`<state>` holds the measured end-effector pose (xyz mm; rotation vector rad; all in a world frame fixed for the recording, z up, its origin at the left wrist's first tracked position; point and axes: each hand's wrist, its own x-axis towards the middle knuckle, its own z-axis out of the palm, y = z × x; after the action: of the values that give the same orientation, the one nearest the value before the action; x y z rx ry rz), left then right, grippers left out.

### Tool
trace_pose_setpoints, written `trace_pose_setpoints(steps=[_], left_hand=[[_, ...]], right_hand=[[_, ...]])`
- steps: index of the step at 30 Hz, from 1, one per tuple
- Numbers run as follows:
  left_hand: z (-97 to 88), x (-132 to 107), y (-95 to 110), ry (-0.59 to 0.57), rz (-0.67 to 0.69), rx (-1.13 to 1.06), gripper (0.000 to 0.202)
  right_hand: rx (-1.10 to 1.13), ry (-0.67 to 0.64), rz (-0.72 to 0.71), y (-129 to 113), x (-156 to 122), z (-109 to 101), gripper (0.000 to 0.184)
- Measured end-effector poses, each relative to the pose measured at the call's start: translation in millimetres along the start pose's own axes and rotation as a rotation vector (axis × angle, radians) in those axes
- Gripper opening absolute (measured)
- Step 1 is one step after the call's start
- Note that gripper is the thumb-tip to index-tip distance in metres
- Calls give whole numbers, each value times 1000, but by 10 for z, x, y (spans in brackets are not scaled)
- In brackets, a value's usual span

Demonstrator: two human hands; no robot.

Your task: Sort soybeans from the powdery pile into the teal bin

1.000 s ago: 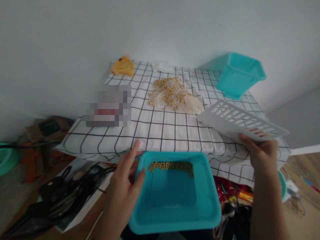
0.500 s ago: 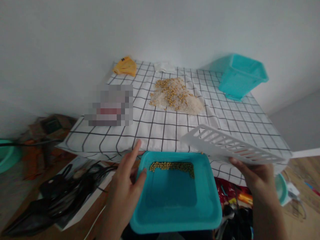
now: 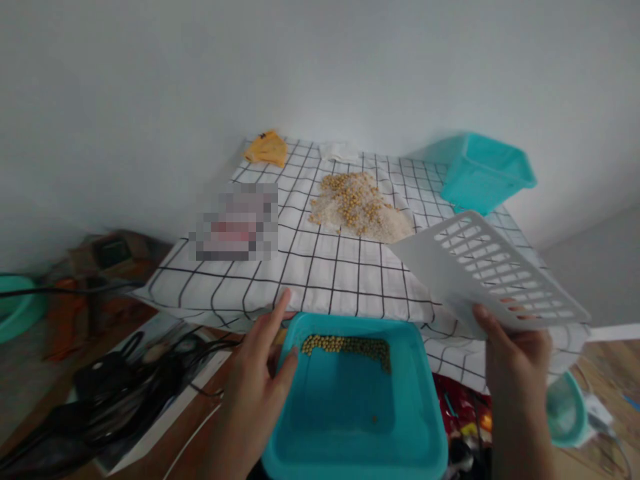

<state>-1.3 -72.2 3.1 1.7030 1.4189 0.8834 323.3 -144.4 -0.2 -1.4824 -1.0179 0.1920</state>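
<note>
My left hand [image 3: 257, 393] grips the left edge of a teal plastic basin [image 3: 345, 460], thumb on the rim and index finger stretched forward. Along the basin's far side lies a band of yellow soybeans [image 3: 345, 345], and a single bean [image 3: 374, 420] rests nearer me. My right hand [image 3: 517, 363] is closed on the lower edge of a thin whitish slotted plate [image 3: 430, 263], held tilted over the table's front right; its far fingers are partly seen through the slots. Beyond the basin, a heap of soybeans mixed with pale rice-like grains [image 3: 357, 207] lies on the checked cloth [image 3: 320, 273].
A teal bin [image 3: 485, 173] stands at the back right of the table. A yellow cloth [image 3: 267, 149], a white cloth [image 3: 339, 152] and a blurred-out item [image 3: 235, 223] lie on it too. Black bags and cables [image 3: 130, 393] sit below left, a teal tub [image 3: 567, 407] below right.
My right hand has turned the slotted plate, so its face and slots show more and its far corner is higher. A single bean now lies on the basin floor. My left hand keeps its hold.
</note>
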Motion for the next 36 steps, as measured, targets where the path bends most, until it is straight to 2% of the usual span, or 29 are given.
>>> trace_pose_setpoints(steps=[3, 12, 18, 23, 36], left_hand=[[-1, 0, -33, -5, 13, 7, 65], [8, 8, -102, -19, 26, 11, 66], [26, -8, -147, 19, 37, 4, 64], [17, -6, -126, 10, 23, 7, 63], [14, -15, -125, 16, 29, 13, 63]], right_hand=[[-68, 78, 26, -73, 51, 157, 12], [-132, -36, -81, -159, 377, 470, 12], [-184, -92, -104, -229, 457, 638, 15], [-190, -103, -121, -268, 460, 684, 13], [-181, -193, -169, -231, 459, 637, 8]])
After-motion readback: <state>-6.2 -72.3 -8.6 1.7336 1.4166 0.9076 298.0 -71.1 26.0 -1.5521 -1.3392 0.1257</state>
